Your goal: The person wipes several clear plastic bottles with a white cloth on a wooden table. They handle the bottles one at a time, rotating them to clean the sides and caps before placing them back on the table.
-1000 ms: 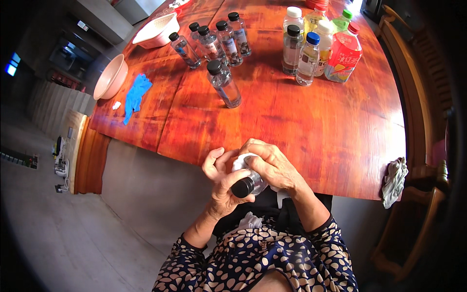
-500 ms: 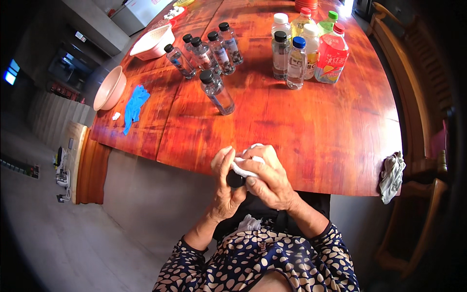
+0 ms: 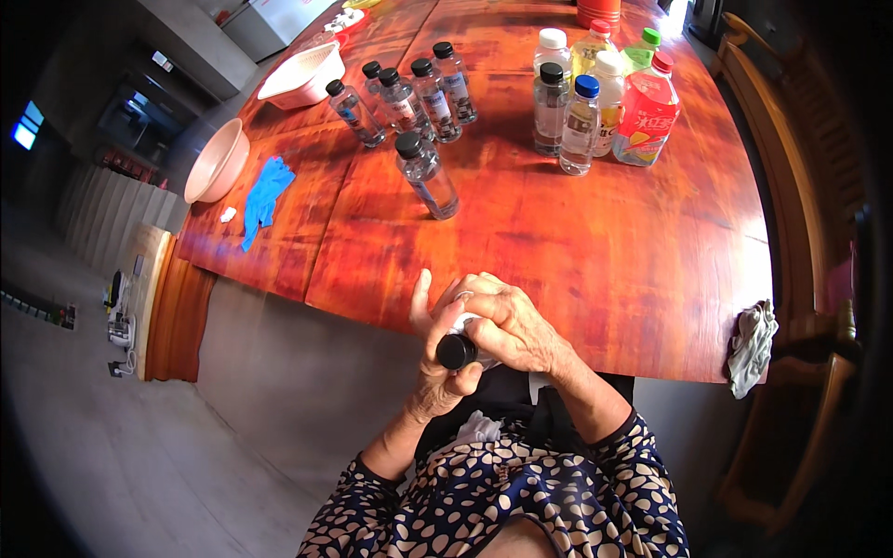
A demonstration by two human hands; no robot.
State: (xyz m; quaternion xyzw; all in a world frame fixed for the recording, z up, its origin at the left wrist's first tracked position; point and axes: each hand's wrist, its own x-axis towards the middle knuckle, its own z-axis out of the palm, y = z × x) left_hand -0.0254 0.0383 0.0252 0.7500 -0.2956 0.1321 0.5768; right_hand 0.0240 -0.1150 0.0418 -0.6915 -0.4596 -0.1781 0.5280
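Note:
At the table's near edge my left hand (image 3: 433, 389) is closed around a bottle with a black cap (image 3: 457, 352), its index finger raised off it. The bottle tilts with its cap toward me, and most of its body is hidden by my hands. My right hand (image 3: 514, 327) is wrapped over the bottle's side, pressing a white cloth (image 3: 462, 322) against it; only a little of the cloth shows between the fingers. Just beyond my hands a clear bottle with a black cap (image 3: 428, 177) stands alone on the table.
Several similar black-capped bottles (image 3: 433, 100) stand farther back. To the right are mixed drink bottles, one red-labelled (image 3: 646, 112) and one blue-capped (image 3: 579, 128). At left lie a blue glove (image 3: 267, 200), a pink basin (image 3: 219, 163) and a basket (image 3: 303, 79). A grey rag (image 3: 752, 349) hangs off the right edge.
My right hand has slid over the bottle, and less of the white cloth shows. The left fingers have shifted, with the index finger lifting. The whole view has moved slightly.

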